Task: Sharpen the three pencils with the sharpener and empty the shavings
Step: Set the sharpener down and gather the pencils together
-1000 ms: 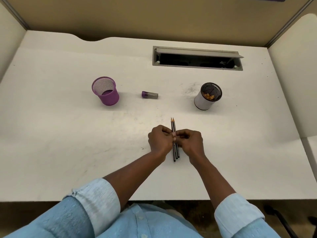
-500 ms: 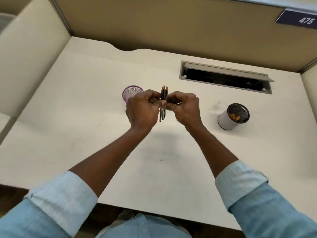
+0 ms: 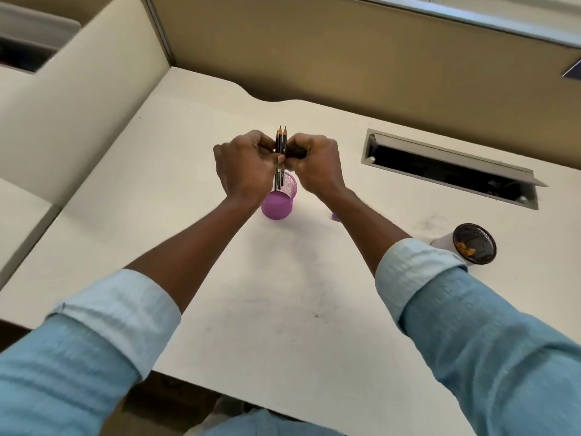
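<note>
Three pencils (image 3: 280, 152), bundled, dark-barrelled, held upright with sharpened tips up; only two tips show clearly, the third is partly hidden. Long axis: roughly vertical, blunt ends pointing down toward the cup below.

Two hands, both clamped on the bundle at mid-barrel: left hand (image 3: 243, 166) pinching from the left, right hand (image 3: 317, 166) from the right, fingertips meeting around the barrels. Neither is clearly nearer; the bundle sits between them.

One purple mesh cup (image 3: 279, 201), upright on the tabletop, toward its far left part, directly beneath the lower ends of the pencils. Whether those ends are above the rim or already inside cannot be told. Judgement: the coming move turns on a straight drop along the pencils' own axis into this cup.

One sharpener (image 3: 334, 216), purple, only a sliver showing beside the right forearm, just right of the cup.

One white cup with dark mesh lining (image 3: 471, 243), near the right edge, holding orange-brown shavings.

One open cable slot (image 3: 452, 171), along the far edge.

Judgement: sharpening appears done; storing the pencils is in hand.
</note>
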{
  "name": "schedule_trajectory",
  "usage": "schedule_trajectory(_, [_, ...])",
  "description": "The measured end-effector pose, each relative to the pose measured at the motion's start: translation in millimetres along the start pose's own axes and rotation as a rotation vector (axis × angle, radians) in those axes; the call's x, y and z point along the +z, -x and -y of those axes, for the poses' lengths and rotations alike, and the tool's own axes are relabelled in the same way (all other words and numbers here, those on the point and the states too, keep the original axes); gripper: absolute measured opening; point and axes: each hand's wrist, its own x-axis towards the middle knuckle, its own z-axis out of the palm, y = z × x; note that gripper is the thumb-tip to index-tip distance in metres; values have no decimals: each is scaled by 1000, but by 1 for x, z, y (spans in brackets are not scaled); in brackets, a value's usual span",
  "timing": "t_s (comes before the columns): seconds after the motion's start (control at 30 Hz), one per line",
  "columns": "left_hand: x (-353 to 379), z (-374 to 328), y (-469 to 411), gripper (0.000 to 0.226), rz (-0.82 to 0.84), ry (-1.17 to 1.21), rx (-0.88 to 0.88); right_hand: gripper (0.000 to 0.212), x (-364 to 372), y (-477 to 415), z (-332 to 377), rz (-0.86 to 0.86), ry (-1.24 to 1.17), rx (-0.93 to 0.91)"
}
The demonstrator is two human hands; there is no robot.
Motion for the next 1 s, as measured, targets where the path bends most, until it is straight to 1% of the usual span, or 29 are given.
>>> schedule_trajectory(0.13, [11,18,-1,14,5,-119,-35,18,17,1,-11,52,153,89])
schedule_trajectory(0.27, [22,32,3,13,56,-198,-77,18,26,8,-18,115,244,147])
schedule_trajectory(0.4, [33,45,4,12,82,-236,-103,21,30,12,-18,166,299,181])
schedule_trajectory(0.57, [43,60,0,13,114,-302,-120,24,37,15,-21,212,365,181])
schedule_trajectory(0.77, [52,74,-4,11,120,-368,-123,24,45,17,-29,175,389,168])
schedule_trajectory(1.0, [52,75,-5,6,125,-388,-85,21,48,21,-34,89,337,177])
